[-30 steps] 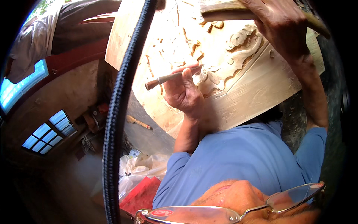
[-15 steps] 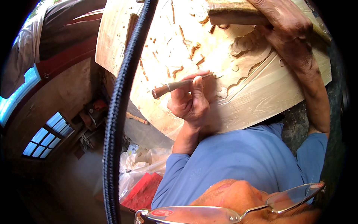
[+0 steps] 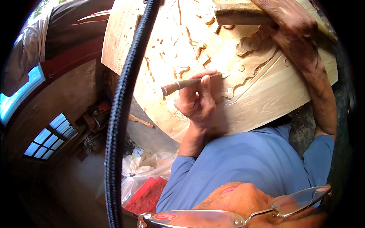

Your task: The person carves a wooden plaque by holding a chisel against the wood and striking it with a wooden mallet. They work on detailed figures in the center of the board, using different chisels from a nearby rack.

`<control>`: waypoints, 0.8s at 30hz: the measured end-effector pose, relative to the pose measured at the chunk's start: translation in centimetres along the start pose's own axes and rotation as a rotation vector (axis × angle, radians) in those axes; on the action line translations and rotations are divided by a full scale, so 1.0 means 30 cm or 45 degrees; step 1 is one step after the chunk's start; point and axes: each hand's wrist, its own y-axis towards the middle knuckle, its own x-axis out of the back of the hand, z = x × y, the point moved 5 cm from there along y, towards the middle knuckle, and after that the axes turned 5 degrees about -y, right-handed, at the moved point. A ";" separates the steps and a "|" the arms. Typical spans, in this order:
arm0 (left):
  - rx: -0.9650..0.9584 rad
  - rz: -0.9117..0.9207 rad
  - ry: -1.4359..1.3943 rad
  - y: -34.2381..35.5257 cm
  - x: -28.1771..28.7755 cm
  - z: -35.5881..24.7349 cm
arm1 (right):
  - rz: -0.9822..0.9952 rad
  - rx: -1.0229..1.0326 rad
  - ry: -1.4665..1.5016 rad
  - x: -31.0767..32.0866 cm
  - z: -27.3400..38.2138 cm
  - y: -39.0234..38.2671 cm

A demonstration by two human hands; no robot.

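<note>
A pale wooden board (image 3: pixel 273 99) carved in relief lies in front of me. My left hand (image 3: pixel 197 99) is closed around a carving chisel (image 3: pixel 173 87) with a brown handle end. The chisel lies at a slant, its thin tip at the board near a wavy carved edge. Farther right, my right hand (image 3: pixel 292 26) grips a thick wooden mallet (image 3: pixel 243 16), whose broad end reaches left over the board. A cluster of rounded carved shapes (image 3: pixel 251 43) lies just below the mallet. Whether the chisel tip is cutting into the wood is too small to tell.
Dark cut recesses (image 3: pixel 199 50) cover the board's far left part. A black braided cable (image 3: pixel 123 102) crosses the view from top to bottom. Left of me are a clear plastic bag (image 3: pixel 148 165), a red object (image 3: pixel 146 194) and a wooden stick (image 3: pixel 140 120) on the floor.
The view has shifted a little. My left hand and the chisel sit slightly farther right and up; the right hand with the mallet stays nearly in place.
</note>
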 end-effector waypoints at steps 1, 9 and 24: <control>0.001 0.011 0.016 -0.001 0.003 0.001 | -0.004 -0.001 0.004 -0.004 0.003 -0.003; -0.126 0.108 0.342 0.001 0.009 0.000 | -0.092 0.025 0.051 0.018 0.018 0.007; -0.321 0.078 0.480 -0.017 -0.018 -0.008 | -0.628 0.166 0.698 0.177 0.204 0.224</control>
